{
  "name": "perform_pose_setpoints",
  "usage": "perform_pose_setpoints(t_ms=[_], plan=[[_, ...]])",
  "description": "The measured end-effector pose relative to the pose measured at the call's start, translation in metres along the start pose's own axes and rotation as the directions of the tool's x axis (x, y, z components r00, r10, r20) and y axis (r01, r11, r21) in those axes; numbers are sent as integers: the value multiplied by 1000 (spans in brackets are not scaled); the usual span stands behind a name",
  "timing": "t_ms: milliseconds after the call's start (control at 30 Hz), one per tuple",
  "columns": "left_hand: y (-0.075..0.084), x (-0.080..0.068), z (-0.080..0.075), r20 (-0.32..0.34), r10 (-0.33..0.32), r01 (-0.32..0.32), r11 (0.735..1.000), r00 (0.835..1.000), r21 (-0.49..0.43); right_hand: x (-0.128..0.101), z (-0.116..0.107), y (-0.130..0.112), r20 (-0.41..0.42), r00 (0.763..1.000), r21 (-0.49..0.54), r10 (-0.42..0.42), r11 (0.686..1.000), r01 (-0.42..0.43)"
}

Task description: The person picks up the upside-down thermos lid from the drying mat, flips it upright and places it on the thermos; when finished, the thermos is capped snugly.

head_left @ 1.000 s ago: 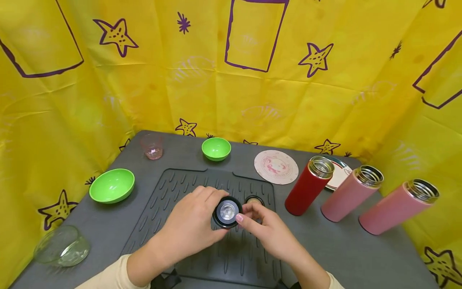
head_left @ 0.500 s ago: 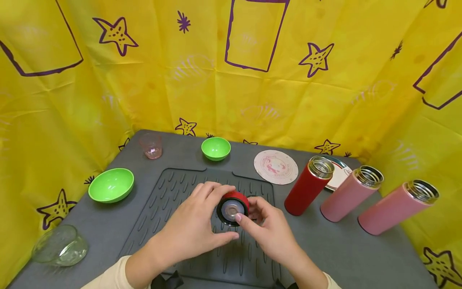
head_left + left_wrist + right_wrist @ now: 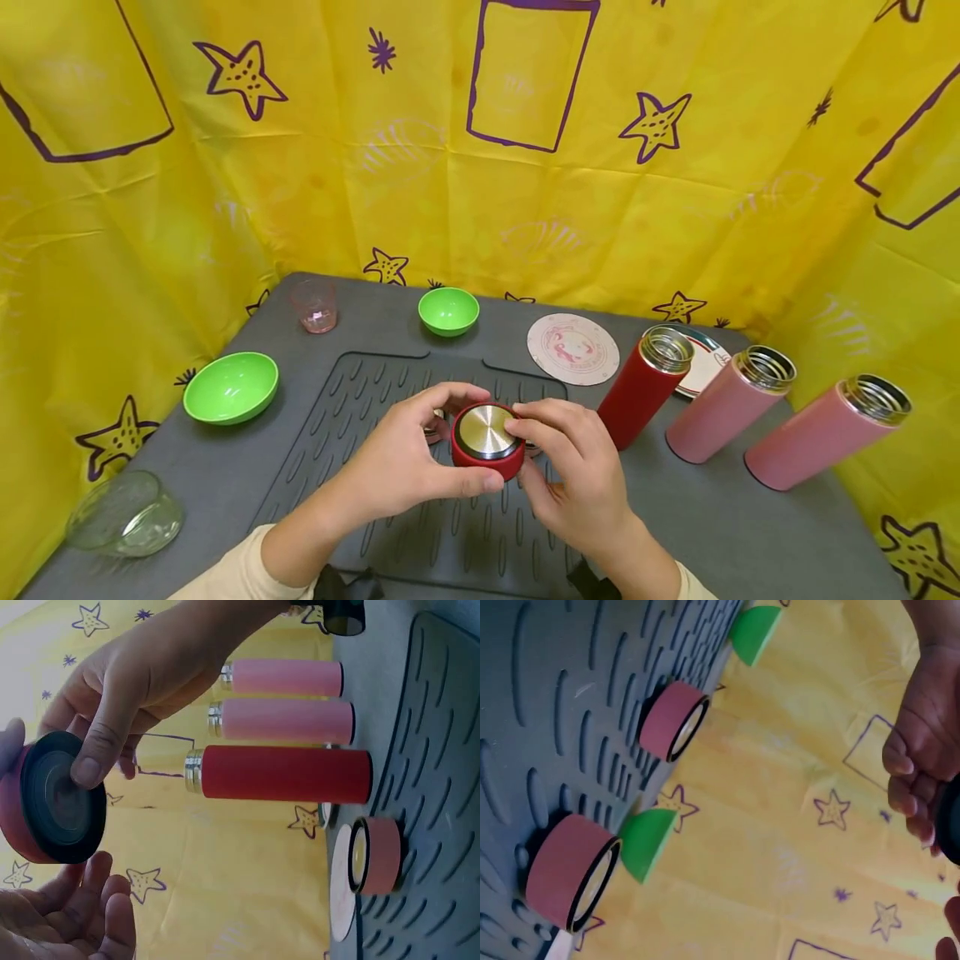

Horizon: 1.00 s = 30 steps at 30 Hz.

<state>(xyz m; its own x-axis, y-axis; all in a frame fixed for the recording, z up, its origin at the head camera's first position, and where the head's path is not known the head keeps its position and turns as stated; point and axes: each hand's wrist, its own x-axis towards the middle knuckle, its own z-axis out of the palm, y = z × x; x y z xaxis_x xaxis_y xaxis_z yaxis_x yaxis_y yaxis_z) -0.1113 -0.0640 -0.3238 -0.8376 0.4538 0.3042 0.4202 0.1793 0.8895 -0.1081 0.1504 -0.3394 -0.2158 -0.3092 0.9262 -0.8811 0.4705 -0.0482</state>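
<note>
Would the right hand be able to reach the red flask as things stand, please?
Probably yes: the red flask stands open-topped just beside the right hand with bare table between them, though that hand shares a grip on the red lid with the left hand.

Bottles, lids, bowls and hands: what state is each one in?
Red lid: off its bottle, shiny top up, held by both hands.
Red bottle: upright, open.
Two pink bottles: upright, open.
Pink lids: on the mat.
Green bowls: upright, empty.
Left hand: gripping.
Right hand: gripping.
</note>
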Motion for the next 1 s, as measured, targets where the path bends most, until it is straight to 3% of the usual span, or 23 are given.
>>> perform_pose_setpoints(t_ms=[133,233,333,400,433,500,567,700,800,900,1000], plan=[[0,1,5,-19,64,-64,998,998,-11,3,0,2,-65,994,6,-85,996,86],[-1,2,6,-62,135,-134,991,989,13,3,-2,4,-75,995,32,-70,997,73],[-3,1,2,-107,145,-143,989,984,26,2,-9,7,-113,993,4,46,999,-45],[-5,0,-3,-135,142,-137,990,981,43,-1,-17,10,-174,968,-30,183,981,-191],[-7,-1,-5,-146,138,-132,990,980,49,-4,-21,13,-210,943,-36,257,962,-270],[-10,-2,-10,-169,131,-121,990,977,71,-11,-29,22,-270,872,-27,410,902,-432],[-12,-3,-13,-187,119,-103,990,975,93,-23,-36,38,-307,772,4,556,812,-584],[-15,-3,-15,-209,98,-77,991,973,105,-49,-42,75,-294,534,71,793,575,-815],[-16,-3,-14,-215,98,-76,991,972,108,-63,-44,94,-238,375,115,896,410,-905],[-17,-2,-14,-219,101,-77,991,971,113,-71,-44,107,-184,276,164,943,306,-938],[-17,-1,-14,-218,101,-77,990,971,114,-76,-44,117,-142,230,198,963,255,-946]])
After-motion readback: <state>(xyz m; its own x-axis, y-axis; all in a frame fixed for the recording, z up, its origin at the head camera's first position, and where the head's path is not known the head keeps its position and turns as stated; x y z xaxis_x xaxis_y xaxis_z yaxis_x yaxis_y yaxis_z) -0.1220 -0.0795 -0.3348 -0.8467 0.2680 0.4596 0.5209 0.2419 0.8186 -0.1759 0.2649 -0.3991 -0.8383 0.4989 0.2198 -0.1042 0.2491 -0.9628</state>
